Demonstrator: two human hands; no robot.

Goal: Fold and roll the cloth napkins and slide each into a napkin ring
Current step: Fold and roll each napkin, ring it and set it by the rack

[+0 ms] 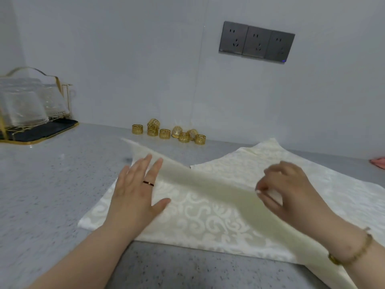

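A cream napkin (198,217) with a swirl pattern lies spread on the grey counter (52,184). One flap of it is lifted and runs diagonally from far left to near right. My left hand (137,190) rests flat, fingers apart, on the napkin's left part, its fingertips against the raised flap. My right hand (291,190) pinches the lifted flap's edge between thumb and fingers. More cream cloth (260,161) lies underneath toward the back right. Several gold napkin rings (166,133) stand in a cluster by the wall, beyond the napkin.
A gold wire rack with clear glassware (27,105) sits on a dark tray (45,130) at the far left. Three grey wall sockets (257,42) are above the counter. Something pink (378,161) shows at the right edge.
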